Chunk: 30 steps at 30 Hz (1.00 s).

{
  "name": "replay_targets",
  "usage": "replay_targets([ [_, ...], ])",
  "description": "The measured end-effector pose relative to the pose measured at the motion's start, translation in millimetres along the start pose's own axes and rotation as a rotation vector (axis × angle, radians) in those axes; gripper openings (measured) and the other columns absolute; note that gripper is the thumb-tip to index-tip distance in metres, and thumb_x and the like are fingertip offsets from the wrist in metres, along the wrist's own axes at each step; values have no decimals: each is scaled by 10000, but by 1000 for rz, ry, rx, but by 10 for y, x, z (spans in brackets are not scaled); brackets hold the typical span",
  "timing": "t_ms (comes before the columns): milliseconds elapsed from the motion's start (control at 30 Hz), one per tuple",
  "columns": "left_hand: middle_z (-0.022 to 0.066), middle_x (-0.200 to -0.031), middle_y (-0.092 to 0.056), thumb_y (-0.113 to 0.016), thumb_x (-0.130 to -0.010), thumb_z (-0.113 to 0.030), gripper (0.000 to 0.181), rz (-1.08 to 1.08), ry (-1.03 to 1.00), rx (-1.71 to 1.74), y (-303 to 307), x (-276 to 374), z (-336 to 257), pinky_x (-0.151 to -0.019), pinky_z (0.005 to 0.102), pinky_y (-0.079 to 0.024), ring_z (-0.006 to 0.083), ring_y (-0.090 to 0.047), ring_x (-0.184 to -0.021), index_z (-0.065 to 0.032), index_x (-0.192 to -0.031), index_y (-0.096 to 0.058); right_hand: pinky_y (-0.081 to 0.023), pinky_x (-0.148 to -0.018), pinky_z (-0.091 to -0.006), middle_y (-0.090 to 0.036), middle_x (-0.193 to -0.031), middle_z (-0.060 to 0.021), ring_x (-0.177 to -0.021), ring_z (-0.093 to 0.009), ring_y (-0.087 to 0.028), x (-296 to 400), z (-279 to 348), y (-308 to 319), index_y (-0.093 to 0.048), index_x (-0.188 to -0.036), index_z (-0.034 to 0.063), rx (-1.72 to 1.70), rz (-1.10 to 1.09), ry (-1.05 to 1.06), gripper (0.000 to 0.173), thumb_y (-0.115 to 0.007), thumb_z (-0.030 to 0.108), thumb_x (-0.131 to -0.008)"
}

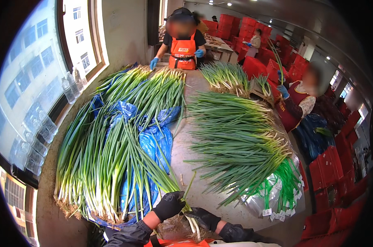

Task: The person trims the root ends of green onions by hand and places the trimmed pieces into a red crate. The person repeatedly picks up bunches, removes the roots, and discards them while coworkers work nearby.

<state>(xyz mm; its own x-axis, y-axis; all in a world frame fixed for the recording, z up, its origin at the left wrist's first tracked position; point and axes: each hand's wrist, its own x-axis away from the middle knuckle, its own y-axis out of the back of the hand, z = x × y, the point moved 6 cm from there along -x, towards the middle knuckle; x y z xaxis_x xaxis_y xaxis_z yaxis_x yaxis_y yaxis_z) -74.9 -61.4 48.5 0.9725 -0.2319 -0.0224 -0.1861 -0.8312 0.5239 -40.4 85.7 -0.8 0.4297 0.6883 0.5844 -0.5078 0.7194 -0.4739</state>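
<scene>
My left hand (168,206), in a black glove, grips a bunch of green onions (165,179) just above its white stalks, the leaves pointing away to the upper left. Close beside it, my right hand (204,218), gloved alike, closes around the lower stalks, whose roots hang toward me. To the left lies a large heap of green onions (109,166) on blue plastic sheeting (157,143), roots toward me. Rows of green onions (236,136) cover the right side, roots to the right. Green tag ties with white labels (284,185) lie at the near right on clear plastic.
The metal table (186,148) stretches ahead. A person in an orange apron (183,52) stands at its far end. At the right edge another person (294,102) holds up onions. Red crates (327,173) stand at the right; plastic bottles (46,123) line the left windowsill.
</scene>
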Motion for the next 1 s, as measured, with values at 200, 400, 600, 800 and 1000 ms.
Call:
replay_targets([
  [200,156,-890,-580,-703,-716,-148,280,-17,-218,-360,-134,113,-284,-654,443,-494,370,-620,-772,-72,-952,-573,-516,-527,-274,-655,-823,-62,-661,-159,-643,-136,-158,183,-584,-1110,56,21,72,89,334,-519,356,-981],
  [400,181,-713,-592,-594,-816,-109,156,-714,-22,-398,505,302,735,-530,468,-466,381,-594,-630,-65,-966,-596,-473,-521,-284,-660,-830,-56,-601,-161,-606,-19,193,59,-649,-1073,75,643,-24,91,331,-552,372,-963],
  [600,99,-812,-615,-682,-742,-74,272,-874,322,-40,2688,2082,895,-703,323,-498,283,-592,-736,-32,-1005,-626,-505,-508,-231,-641,-827,-12,-613,-68,-578,195,326,490,-606,-1201,62,46,-59,-1,362,-596,316,-943],
  [800,175,-1193,-596,-742,-704,-206,505,-498,958,-1222,3197,3590,814,-916,452,-478,353,-576,-1105,-91,-1169,-582,-519,-574,-244,-669,-908,-103,-665,-126,-631,243,610,395,-535,-1253,-12,-61,-6,134,474,-690,110,-822],
  [1000,173,-1293,-577,-792,-752,-269,603,-441,884,-632,2115,3190,913,-1023,414,-414,298,-534,-1221,-54,-1269,-569,-551,-716,-314,-666,-1060,-151,-795,-202,-669,172,565,315,-501,-1294,-34,-19,-30,202,527,-654,58,-799],
])
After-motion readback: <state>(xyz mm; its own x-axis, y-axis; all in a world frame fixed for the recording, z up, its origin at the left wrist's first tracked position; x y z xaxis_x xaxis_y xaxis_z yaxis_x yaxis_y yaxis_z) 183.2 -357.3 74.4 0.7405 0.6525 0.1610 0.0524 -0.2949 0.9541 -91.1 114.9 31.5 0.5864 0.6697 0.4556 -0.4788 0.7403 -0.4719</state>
